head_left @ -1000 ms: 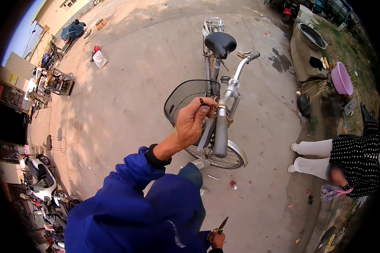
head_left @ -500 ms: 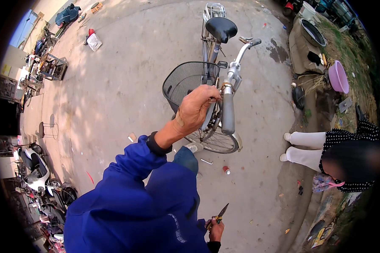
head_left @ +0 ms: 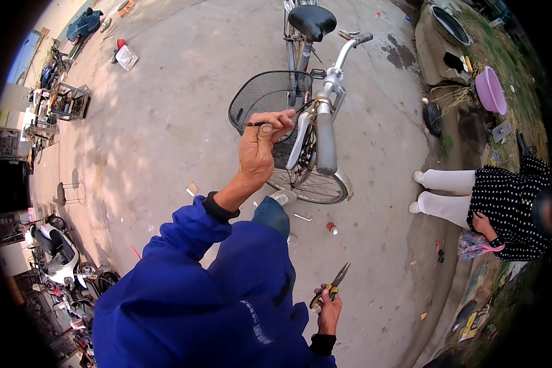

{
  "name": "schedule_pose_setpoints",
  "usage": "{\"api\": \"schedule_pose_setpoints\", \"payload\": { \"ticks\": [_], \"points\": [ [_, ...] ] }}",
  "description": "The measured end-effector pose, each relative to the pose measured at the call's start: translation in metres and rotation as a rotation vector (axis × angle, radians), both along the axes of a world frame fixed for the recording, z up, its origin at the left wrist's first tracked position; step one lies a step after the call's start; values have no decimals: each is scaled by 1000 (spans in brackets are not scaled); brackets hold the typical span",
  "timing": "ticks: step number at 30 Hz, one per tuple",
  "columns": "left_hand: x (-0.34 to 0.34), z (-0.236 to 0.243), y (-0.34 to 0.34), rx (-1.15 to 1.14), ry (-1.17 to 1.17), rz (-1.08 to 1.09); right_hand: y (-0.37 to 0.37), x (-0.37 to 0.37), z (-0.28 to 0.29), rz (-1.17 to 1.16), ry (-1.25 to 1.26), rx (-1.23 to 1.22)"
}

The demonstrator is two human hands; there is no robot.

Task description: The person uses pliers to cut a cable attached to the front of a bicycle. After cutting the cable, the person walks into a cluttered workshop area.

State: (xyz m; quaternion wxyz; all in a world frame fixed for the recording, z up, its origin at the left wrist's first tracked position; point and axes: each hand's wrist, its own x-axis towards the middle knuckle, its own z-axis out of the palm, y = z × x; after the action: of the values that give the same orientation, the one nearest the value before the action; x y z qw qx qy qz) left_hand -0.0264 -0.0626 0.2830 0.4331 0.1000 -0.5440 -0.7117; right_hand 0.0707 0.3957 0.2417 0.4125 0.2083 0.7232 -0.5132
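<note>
My left hand [head_left: 259, 150] is closed, thumb against fingers, on a thin dark cable [head_left: 256, 124] whose end sticks out beside the thumb. The cable seems to run behind the fingers toward the brake lever [head_left: 300, 142] of a bicycle; part of it is hidden. This hand is over the edge of the black mesh basket [head_left: 270, 92], left of the grey handlebar grip [head_left: 326, 147]. Lower down, my right hand [head_left: 329, 314] holds long-nose pliers [head_left: 333, 284] with yellow-and-black handles, their jaws slightly apart and pointing up and right.
A small red bottle [head_left: 332, 228] and an L-shaped metal key [head_left: 302, 217] lie on the concrete near my shoe. At the right stands a person [head_left: 509, 214] in a dotted garment, beside a purple basin [head_left: 490, 91]. Parked scooters [head_left: 58, 251] line the left side.
My left hand has drawn back leftward from the handlebar with the cable in it. My right hand has raised the pliers and moved them to the right.
</note>
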Motion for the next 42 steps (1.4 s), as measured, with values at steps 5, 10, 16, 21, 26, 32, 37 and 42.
{"api": "schedule_pose_setpoints", "payload": {
  "ticks": [5, 10, 16, 21, 26, 32, 37, 42],
  "points": [
    [-4, 3, -27, 474, 88, 30, -5, 1, 15, -142, -63, -95],
    [-23, -11, -102, 393, 0, 162, -16, 0, 23, -159, -91, -111],
    [47, -18, -57, -101, -276, 166, -21, 1, 31, -212, -93, -181],
    [92, -17, 48, -773, -484, -190, -44, -8, 44, -247, -48, -269],
    [41, 2, 72, -903, -462, -198, -91, -34, 84, -3, 49, -398],
    [12, 9, 63, -1045, -418, -222, -137, -54, 107, 139, -180, -772],
    [8, 12, 66, -1069, -432, -216, -163, -65, 113, 120, -221, -913],
    [8, 16, 68, -1066, -450, -216, -170, -73, 106, 105, -241, -917]
  ]
}}
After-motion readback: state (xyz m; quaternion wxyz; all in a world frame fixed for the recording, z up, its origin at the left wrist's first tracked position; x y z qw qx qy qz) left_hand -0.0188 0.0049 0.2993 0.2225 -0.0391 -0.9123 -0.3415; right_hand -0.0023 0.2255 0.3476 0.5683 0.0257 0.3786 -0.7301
